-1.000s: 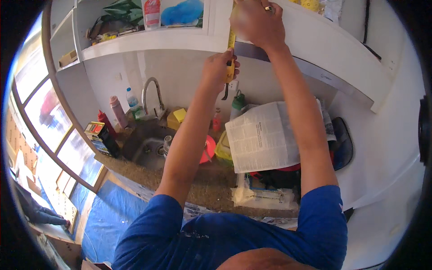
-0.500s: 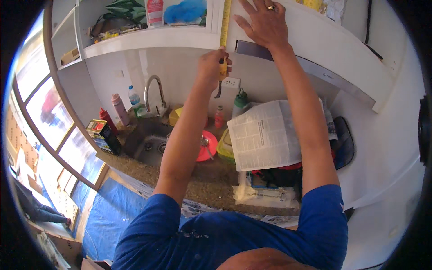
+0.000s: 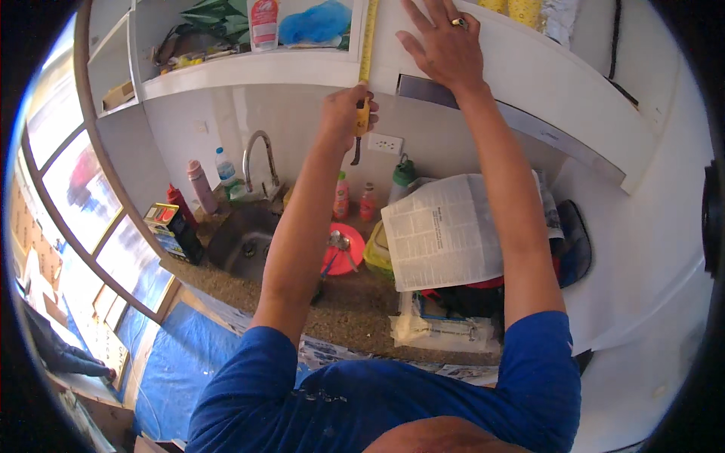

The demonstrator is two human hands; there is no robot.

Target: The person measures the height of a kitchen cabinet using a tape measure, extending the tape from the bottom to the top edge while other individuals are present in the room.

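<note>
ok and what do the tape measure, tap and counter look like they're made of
Tape measure: yellow, probably plastic-bodied; its drawn-out blade is thin and straight, likely painted steel. Tap: bright highlights suggest chromed or polished metal. Counter: brown, speckled, fairly dull; perhaps granite, though a stone-look surface isn't ruled out.

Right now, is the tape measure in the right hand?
No, the left hand grips the tape measure, while the right hand is spread open.

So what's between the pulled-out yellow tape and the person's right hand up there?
In the head view, only a bare stretch of white panel lies between the yellow tape and the spread right hand.
</note>
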